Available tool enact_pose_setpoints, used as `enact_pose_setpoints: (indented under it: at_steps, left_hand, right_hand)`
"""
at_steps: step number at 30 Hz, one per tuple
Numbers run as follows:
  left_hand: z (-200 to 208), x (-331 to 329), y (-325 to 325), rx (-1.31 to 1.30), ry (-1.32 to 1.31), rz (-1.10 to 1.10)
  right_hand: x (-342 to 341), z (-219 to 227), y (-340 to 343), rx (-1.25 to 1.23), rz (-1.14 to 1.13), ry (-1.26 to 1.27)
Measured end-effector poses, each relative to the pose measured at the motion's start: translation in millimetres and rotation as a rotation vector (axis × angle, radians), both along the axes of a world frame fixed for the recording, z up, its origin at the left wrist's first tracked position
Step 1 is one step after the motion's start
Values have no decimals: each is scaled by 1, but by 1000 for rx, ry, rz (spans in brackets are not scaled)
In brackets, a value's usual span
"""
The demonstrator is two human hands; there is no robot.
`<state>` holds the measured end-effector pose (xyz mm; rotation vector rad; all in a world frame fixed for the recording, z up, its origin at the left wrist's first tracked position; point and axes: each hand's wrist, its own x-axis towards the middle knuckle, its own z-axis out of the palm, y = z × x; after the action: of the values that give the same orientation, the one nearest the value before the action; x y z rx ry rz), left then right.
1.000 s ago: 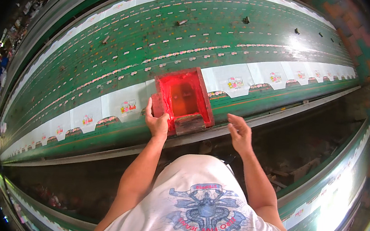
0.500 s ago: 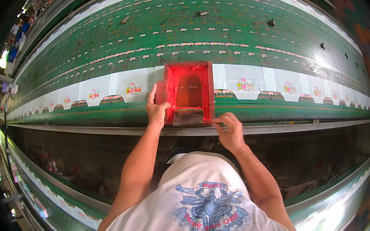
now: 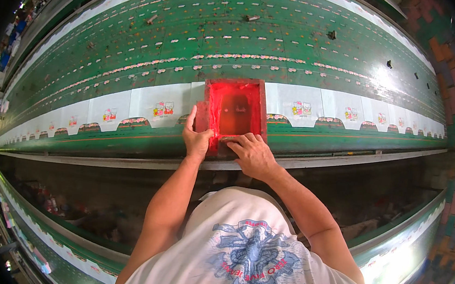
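Note:
A red-stained screen printing frame (image 3: 265,110) lies on the white cut pieces along the near edge of the green table, its mesh dark red inside. My left hand (image 3: 197,142) grips the frame's left side, index finger stretched along it and thumb at the near corner. At the frame's near end, my right hand (image 3: 256,157) has its fingers curled over a dark bar that looks like a squeegee (image 3: 225,145). The hand hides most of that bar.
White pieces with small printed cartoon figures (image 3: 302,108) run in a row to both sides. Across the green table (image 3: 193,45) are rows of small printed shapes and a few small dark clips (image 3: 332,35). Another green table (image 3: 390,267) stands behind me at right.
My right hand has moved left from the frame's near right corner onto the dark bar at its near end. My left hand keeps its hold on the frame's left side.

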<state>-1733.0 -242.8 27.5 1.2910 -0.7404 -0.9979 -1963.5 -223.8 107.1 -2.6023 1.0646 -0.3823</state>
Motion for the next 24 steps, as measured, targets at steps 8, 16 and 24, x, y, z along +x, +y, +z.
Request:
enact_pose_setpoints:
  at_steps: [8,16,24]
  left_hand:
    - [-11,4,1,-13,-30,-3]
    - [-9,2,1,11,52,-22]
    - [-29,5,-3,-124,-31,-13]
  right_hand:
    - [10,5,-13,-99,-12,48]
    - [12,24,-96,166,-19,144]
    - [29,-14,-157,-105,-135,42]
